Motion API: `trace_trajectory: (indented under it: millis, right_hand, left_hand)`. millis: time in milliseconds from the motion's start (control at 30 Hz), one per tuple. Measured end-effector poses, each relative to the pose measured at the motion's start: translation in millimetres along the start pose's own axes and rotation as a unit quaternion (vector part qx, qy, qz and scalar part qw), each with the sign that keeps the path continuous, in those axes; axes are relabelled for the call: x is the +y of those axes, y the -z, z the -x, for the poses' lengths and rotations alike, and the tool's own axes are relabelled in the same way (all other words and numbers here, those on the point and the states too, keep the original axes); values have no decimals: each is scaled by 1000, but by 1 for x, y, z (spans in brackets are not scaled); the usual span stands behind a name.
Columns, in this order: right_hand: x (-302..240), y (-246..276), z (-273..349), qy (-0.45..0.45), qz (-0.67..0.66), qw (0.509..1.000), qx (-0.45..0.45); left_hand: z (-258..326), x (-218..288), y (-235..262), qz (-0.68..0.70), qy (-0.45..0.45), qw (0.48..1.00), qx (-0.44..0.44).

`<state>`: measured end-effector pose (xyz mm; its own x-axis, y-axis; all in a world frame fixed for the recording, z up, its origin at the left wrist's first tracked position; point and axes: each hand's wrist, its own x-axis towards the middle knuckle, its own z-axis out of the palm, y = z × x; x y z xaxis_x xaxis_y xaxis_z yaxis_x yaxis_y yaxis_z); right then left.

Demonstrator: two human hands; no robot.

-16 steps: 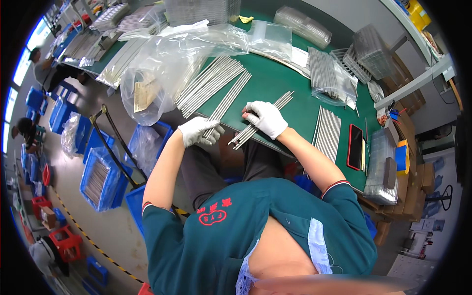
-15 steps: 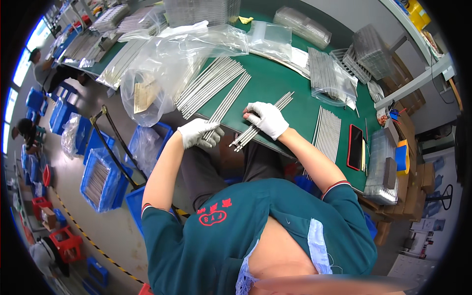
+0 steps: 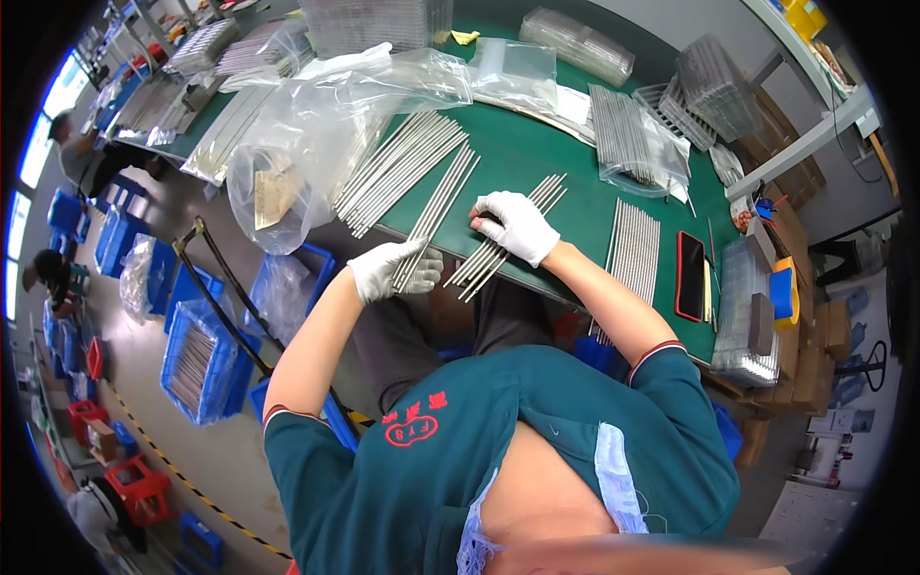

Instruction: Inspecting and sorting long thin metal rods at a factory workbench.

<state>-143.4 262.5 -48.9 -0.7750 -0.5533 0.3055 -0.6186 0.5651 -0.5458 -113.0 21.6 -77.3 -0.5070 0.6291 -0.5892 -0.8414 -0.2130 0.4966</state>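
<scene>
Thin metal rods lie in loose rows across the green tabletop (image 3: 537, 153). The gloved left hand (image 3: 388, 270) closes around one bundle of rods (image 3: 436, 206) at the near edge; the gloved right hand (image 3: 516, 225) presses flat, fingers together, on another rod bundle (image 3: 494, 254). A clear plastic bag (image 3: 316, 125) holding more rods slumps at the left edge. Blue crates (image 3: 196, 359) with rods stand on the floor.

Left hand (image 3: 391, 270) covers the near ends of the rods (image 3: 433, 213) it grips; finger positions can't be made out. Right hand (image 3: 516, 224) hides the middle of its rod bundle (image 3: 508, 240). Bag (image 3: 316, 144) contents blurred by the plastic, tabletop (image 3: 537, 153) far corner cut off by the rim.
</scene>
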Motion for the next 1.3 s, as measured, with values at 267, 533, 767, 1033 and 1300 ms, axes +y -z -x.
trace_trajectory:
  millis: [267,533,767,1033,1300]
  right_hand:
    - [8,20,12,-185,-160,961,126]
    - [-16,85,25,-239,-376,887,123]
    - [-50,101,35,-219,-445,864,86]
    - [-73,117,36,-203,-396,895,33]
    - [-79,123,38,-163,-324,932,-2]
  left_hand:
    - [25,-2,-27,-215,-106,964,115]
    - [67,-28,-50,-480,-349,736,327]
    - [105,-31,-73,-386,-361,792,306]
    - [121,-32,-81,-403,-338,802,283]
    - [122,-33,-76,-390,-317,825,257]
